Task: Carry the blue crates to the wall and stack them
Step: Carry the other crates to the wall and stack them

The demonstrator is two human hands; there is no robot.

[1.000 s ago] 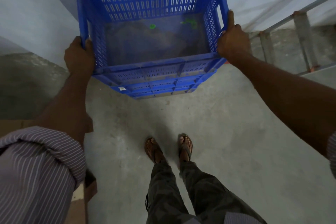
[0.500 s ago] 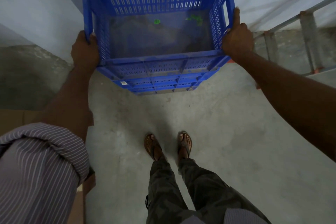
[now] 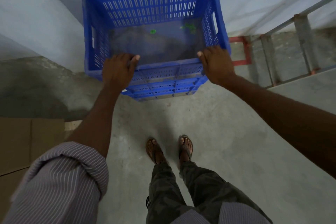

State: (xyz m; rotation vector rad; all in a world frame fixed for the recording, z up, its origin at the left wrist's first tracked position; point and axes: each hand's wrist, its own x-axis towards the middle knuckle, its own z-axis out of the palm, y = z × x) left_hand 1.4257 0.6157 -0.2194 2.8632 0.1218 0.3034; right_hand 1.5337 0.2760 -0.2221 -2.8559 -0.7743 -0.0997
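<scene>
1. A blue slotted plastic crate [image 3: 154, 23] fills the upper middle of the frame, sitting on top of a stack of matching blue crates [image 3: 163, 89] whose ribbed fronts show just beneath its near rim.
2. The stack stands on the grey concrete floor [image 3: 227, 142], its far side close against the pale painted wall [image 3: 54, 5] at the top of the frame.
3. The left hand [image 3: 118, 71] rests over the near rim at the crate's lower left corner, fingers curled on the edge and thumb reaching inside.
4. The right hand [image 3: 217, 63] lies over the near rim at the lower right corner, fingers wrapped on the edge in the same way.
5. Small green scraps [image 3: 189, 27] lie on the crate's dusty bottom, toward its far side.
6. A grey metal ladder [image 3: 300, 38] with a red end piece lies at the right edge of the frame.
7. Brown flattened cardboard [image 3: 21, 142] sits at the left edge.
8. The person's two feet in brown sandals [image 3: 154, 151] stand on the floor at lower centre, well apart from the stack.
</scene>
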